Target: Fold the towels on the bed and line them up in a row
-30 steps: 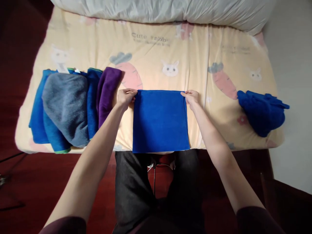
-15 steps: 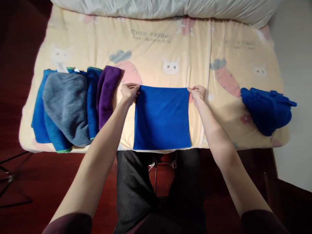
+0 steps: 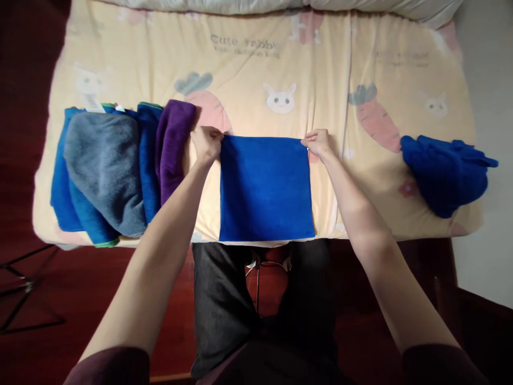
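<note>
A flat blue cloth (image 3: 265, 190), nearly square, lies on the bed in front of me with its near edge along the bed's front. My left hand (image 3: 207, 144) pinches its far left corner. At the far right corner, the thumb and fingers of my right hand (image 3: 318, 143) are closed on the same cloth. The far edge runs straight between both hands. To the left of my left forearm lie a rolled purple cloth (image 3: 174, 144) and a grey-blue fleece piece (image 3: 104, 166) over blue cloths with green edging (image 3: 86, 216).
A crumpled blue cloth heap (image 3: 447, 174) sits at the right end of the bed. The yellow bed sheet (image 3: 248, 85) has carrots and rabbits printed on it. White bedding (image 3: 240, 5) lies along the back. Dark stand legs (image 3: 26, 289) are on the floor at left.
The view has tipped slightly, so everything on the bed appears a little higher. Both hands keep their pinch on the blue cloth, whose surface looks smoother and flatter now.
</note>
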Demonstrator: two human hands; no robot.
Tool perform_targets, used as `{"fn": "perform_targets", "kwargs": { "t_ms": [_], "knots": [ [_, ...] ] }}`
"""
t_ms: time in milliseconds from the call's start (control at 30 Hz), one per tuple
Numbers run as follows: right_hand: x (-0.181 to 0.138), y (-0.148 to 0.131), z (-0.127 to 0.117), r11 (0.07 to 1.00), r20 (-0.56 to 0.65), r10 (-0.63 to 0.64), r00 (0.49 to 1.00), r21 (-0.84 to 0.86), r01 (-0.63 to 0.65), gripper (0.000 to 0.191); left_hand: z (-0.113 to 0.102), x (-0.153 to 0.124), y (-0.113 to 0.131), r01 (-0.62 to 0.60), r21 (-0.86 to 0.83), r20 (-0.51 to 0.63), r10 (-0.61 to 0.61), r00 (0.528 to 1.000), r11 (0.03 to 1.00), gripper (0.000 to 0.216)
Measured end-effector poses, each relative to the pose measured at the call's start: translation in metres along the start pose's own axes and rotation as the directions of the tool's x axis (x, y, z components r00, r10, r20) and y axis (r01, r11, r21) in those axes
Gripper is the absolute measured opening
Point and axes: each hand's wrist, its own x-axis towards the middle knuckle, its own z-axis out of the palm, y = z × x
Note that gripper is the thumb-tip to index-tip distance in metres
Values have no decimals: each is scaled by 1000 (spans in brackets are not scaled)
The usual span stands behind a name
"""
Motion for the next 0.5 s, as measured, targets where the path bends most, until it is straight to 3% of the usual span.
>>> {"fn": "perform_targets", "kwargs": {
  "t_ms": [67, 167, 300, 400, 500],
  "knots": [
    [2, 1, 0, 997, 4, -11, 1000, -71, 12, 23, 0, -4, -2, -44, 46, 41, 42, 998, 998, 18],
    [2, 6, 5, 982, -13, -141, 990, -125, 138, 27, 2, -18, -1, -184, 150, 71, 175, 982, 972, 34],
    [0, 17, 15, 942, -21, -260, 965, -227, 248, 29, 13, -43, -2, -391, 250, 192, 350, 917, 886, 49],
    [4, 27, 16, 913, -28, -333, 943, -261, 314, 34, 23, -51, -9, -447, 250, 292, 373, 881, 859, 56],
    [12, 30, 12, 861, -40, -460, 887, -263, 435, 49, 29, -57, -14, -445, 255, 295, 369, 881, 858, 64]
  ]
}}
